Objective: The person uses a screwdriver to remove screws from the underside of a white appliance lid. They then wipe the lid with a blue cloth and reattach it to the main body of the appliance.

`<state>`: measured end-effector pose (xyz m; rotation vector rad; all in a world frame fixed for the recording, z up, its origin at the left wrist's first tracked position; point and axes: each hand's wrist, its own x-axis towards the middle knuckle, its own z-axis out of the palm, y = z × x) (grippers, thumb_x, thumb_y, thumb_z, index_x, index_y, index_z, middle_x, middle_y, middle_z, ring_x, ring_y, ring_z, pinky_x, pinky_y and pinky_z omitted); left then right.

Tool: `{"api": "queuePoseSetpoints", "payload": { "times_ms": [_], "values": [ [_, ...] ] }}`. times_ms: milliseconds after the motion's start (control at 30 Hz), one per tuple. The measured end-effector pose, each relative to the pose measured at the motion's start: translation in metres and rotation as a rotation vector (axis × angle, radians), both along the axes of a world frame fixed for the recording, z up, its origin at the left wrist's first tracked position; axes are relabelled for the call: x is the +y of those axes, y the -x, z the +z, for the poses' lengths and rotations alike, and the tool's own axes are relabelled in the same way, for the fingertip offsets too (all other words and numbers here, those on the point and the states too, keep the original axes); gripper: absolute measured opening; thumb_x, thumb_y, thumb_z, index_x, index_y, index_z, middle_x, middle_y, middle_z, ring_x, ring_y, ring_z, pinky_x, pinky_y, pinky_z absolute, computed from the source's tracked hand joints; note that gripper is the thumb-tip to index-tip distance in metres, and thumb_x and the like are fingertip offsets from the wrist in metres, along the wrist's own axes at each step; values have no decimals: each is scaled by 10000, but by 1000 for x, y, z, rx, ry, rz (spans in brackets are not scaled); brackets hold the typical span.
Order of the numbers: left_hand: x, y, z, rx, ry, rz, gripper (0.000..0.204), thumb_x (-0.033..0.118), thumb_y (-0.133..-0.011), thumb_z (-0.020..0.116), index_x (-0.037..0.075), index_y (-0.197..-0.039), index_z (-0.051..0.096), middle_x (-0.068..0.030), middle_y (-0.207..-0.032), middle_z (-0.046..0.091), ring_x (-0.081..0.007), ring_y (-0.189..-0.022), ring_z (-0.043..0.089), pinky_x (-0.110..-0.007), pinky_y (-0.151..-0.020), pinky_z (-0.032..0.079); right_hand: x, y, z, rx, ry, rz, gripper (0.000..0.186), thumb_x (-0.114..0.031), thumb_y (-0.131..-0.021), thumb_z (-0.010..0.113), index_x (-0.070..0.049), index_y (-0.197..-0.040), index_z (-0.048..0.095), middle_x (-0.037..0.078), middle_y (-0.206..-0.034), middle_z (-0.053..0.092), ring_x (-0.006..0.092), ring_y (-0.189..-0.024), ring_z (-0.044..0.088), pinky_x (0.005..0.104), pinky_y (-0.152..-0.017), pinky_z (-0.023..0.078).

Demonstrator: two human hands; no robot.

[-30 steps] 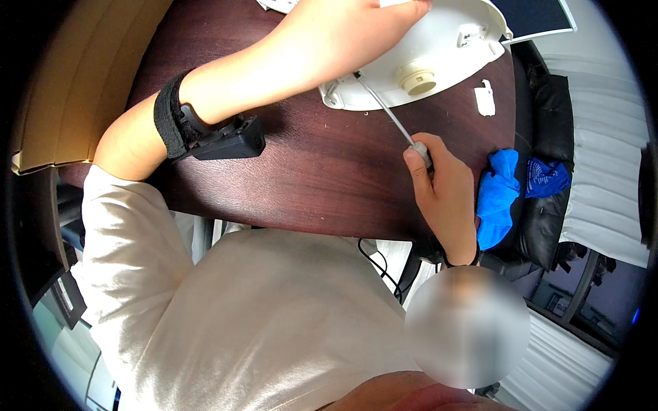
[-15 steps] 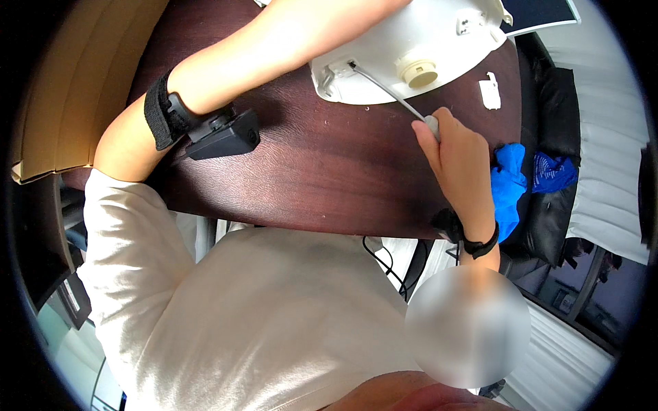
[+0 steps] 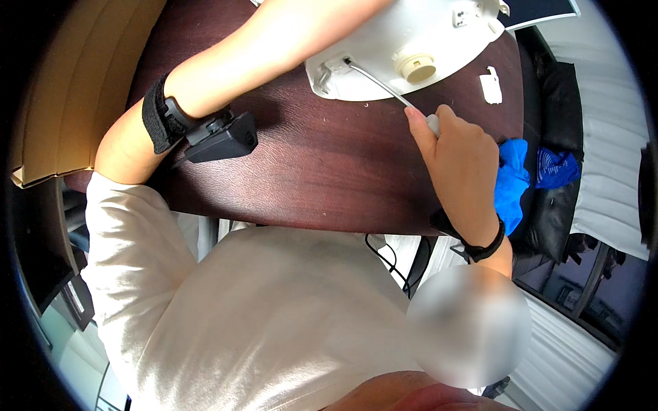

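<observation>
My right hand point(image 3: 465, 161) is closed around the pale handle of a screwdriver point(image 3: 379, 83), with the thumb laid along the shaft side. The metal shaft slants up and left, its tip in a small dark hole of a white plastic housing point(image 3: 394, 44) lying at the far side of the table. On that housing sits a round cream knob-like part point(image 3: 418, 68). My left forearm point(image 3: 260, 58) reaches over the table and past the housing's left side; the left hand itself lies beyond the upper edge, out of sight.
The dark red-brown table point(image 3: 301, 171) carries a small white plastic piece point(image 3: 490, 86) to the right of the housing. Blue cloth point(image 3: 510, 178) hangs at the right edge, near a black chair point(image 3: 558, 109). A cardboard box point(image 3: 82, 82) stands at the left. A black device point(image 3: 226, 139) is strapped to my left forearm.
My right hand has shifted slightly right and turned a little around the screwdriver, the thumb now further up toward the shaft. The tip stays in the same hole.
</observation>
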<state>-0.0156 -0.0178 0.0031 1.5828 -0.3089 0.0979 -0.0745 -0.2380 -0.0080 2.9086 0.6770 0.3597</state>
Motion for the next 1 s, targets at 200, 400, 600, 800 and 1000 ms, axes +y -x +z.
{"api": "queuePoseSetpoints", "payload": {
  "times_ms": [200, 400, 600, 800, 1000],
  "values": [
    [-1, 0, 0, -29, 23, 23, 335, 123, -907, 511, -72, -1164, 599, -130, -1002, 670, -178, -928, 619, -306, -848, 492, 4, 6, -2, -59, 23, -2, 518, -482, -911, 602, -105, -570, 502, 80, -456, 526, 242, -413, 588, 319, -382, 441],
    [-3, 2, -1, 14, 45, 35, 324, 105, -898, 521, -72, -1159, 600, -125, -997, 671, -174, -929, 622, -305, -840, 496, -1, 5, -11, -1, -94, 43, 512, -446, -923, 602, -101, -561, 494, 109, -450, 504, 255, -395, 561, 334, -372, 420],
    [-6, 2, 3, 75, 20, 79, 298, 97, -889, 534, -69, -1125, 609, -118, -966, 673, -170, -903, 628, -305, -816, 504, -2, 5, -16, 142, -255, -14, 527, -434, -924, 605, -71, -559, 494, 146, -473, 502, 316, -422, 552, 380, -407, 430],
    [-5, 3, 1, 63, -3, 85, 304, 105, -887, 532, -68, -1124, 611, -127, -965, 674, -178, -905, 630, -305, -820, 504, -3, 0, -14, 281, -311, -65, 535, -424, -938, 580, -35, -573, 533, 179, -547, 552, 364, -509, 580, 416, -471, 450],
    [-3, 1, -3, -7, -17, 69, 329, 118, -894, 523, -70, -1152, 603, -133, -980, 672, -187, -913, 626, -312, -841, 497, -11, -6, -25, 316, -362, 23, 550, -424, -949, 558, -1, -599, 542, 212, -596, 551, 399, -576, 589, 446, -523, 444]
  ]
}}
